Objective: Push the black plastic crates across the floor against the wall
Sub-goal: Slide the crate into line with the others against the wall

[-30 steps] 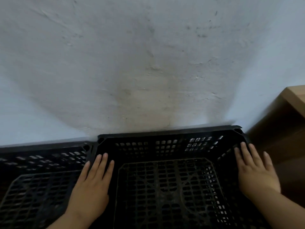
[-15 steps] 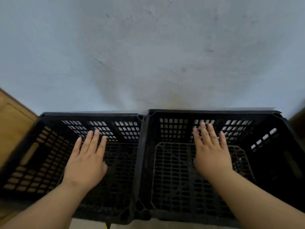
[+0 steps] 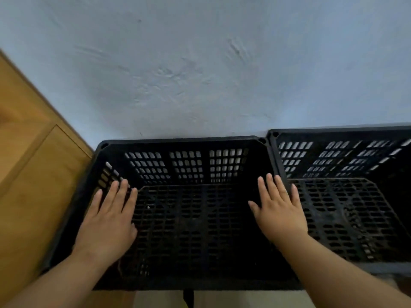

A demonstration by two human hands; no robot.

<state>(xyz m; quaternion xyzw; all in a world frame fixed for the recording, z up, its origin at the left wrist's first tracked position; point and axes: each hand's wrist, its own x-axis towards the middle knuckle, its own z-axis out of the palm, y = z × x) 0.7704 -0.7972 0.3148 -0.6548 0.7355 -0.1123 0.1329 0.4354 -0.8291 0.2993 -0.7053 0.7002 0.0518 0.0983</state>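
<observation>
Two black plastic crates sit side by side along the foot of a pale blue-grey wall [image 3: 200, 74] that fills the upper half of the frame. The left crate [image 3: 184, 143] takes up the centre and lower middle of the frame, its far rim right against the wall; the right crate [image 3: 338, 132] runs off the right edge, its far rim also at the wall and its corner touching the left crate's corner. Both are empty lattice boxes with slotted walls and floors. The left hand [image 3: 109, 221] lies flat and open, fingers spread, at the left side of the left crate, over its side wall and floor. The right hand [image 3: 280, 210] is likewise open and flat, fingers pointing toward the wall, at that crate's right side, over the line where the two crates meet. A wooden cabinet panel [image 3: 29, 174] fills the left edge of the frame, just beside the left crate. A strip of light floor [image 3: 244, 300] shows at the bottom.
</observation>
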